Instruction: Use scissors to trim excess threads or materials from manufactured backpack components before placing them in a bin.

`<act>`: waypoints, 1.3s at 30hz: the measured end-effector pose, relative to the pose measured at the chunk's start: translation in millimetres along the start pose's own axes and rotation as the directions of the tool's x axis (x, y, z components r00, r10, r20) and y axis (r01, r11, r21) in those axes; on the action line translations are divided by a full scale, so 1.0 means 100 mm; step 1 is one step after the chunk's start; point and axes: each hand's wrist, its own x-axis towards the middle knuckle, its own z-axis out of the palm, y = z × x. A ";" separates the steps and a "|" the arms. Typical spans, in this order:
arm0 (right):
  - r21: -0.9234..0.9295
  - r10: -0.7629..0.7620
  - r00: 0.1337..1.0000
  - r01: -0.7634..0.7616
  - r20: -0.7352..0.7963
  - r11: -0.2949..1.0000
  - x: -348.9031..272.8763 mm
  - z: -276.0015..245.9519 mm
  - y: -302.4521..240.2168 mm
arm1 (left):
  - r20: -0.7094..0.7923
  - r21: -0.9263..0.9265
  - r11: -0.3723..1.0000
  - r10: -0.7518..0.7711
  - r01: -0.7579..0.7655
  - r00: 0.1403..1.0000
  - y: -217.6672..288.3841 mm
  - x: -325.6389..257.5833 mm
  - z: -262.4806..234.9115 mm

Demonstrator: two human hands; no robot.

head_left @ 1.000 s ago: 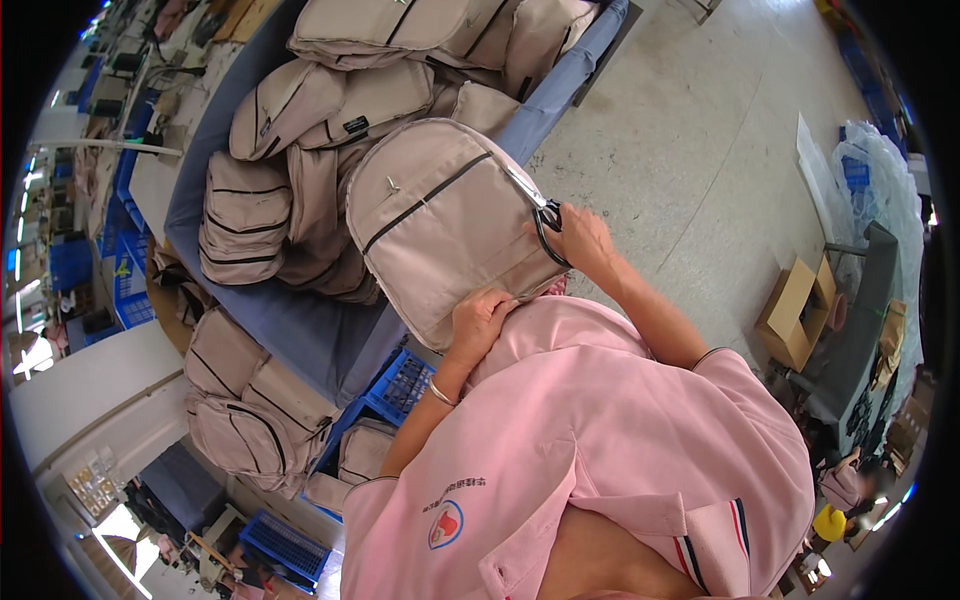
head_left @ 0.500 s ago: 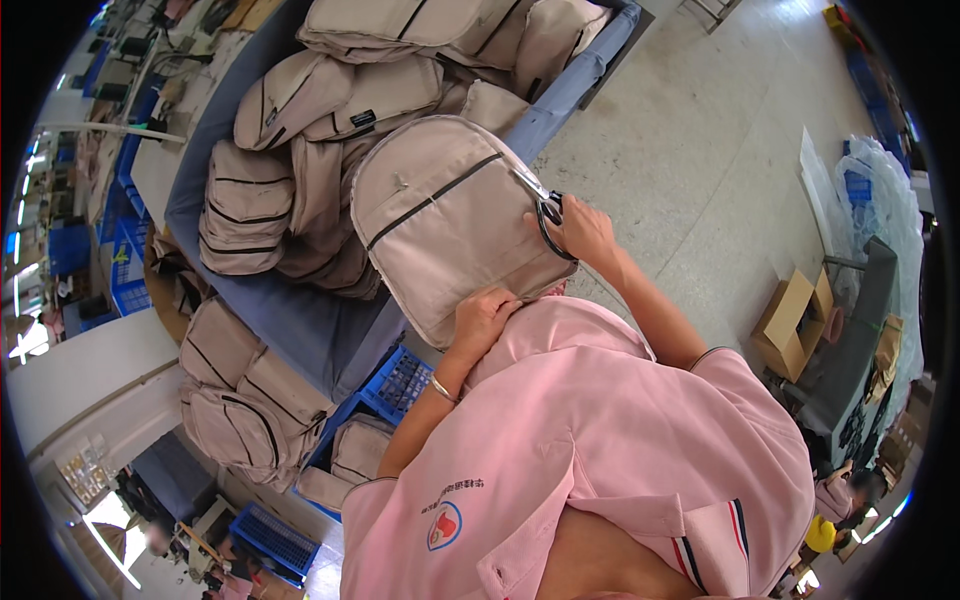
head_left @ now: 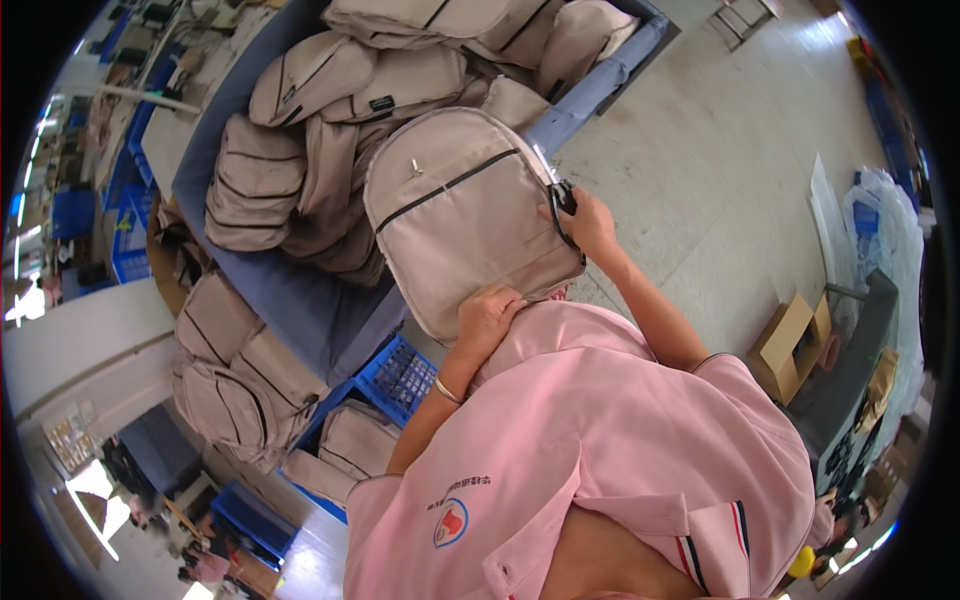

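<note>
A beige backpack [head_left: 465,225] with a dark zipper line across it is held up in front of my body. My left hand [head_left: 488,318] is closed on its lower edge, close to my shirt. At the right edge of the bag, my right hand [head_left: 588,222] grips a pair of scissors [head_left: 562,212] by the black handles. The metal blades point up along the bag's upper right side; whether they touch the fabric I cannot tell. A small pale tag or pull [head_left: 416,168] shows on the bag's upper part.
A blue cloth-lined bin [head_left: 300,300] beyond holds several beige backpacks [head_left: 255,185]. More bags [head_left: 225,400] are piled at the left, beside a blue plastic crate [head_left: 398,378]. On the right stand an open cardboard box [head_left: 785,345] and clear plastic wrapping [head_left: 890,240].
The scissors have shifted from lying over the bag's front to its right edge, with my right hand slightly lower and further right. My left hand keeps its hold on the bag.
</note>
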 end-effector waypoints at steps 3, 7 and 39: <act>0.267 -0.083 0.992 0.056 0.090 0.962 0.11 0.02 0.14 | -0.123 0.060 0.998 0.022 -0.015 0.992 0.07 -0.13 -0.03; 0.407 -0.034 0.993 -0.013 0.110 0.913 0.07 0.05 0.08 | -0.621 0.146 0.985 0.015 0.097 0.784 0.12 -0.35 -0.12; 0.806 -0.512 0.842 0.182 0.168 0.563 -0.31 0.18 -0.82 | -0.201 0.211 0.957 0.243 -0.200 0.949 0.43 0.43 -2.95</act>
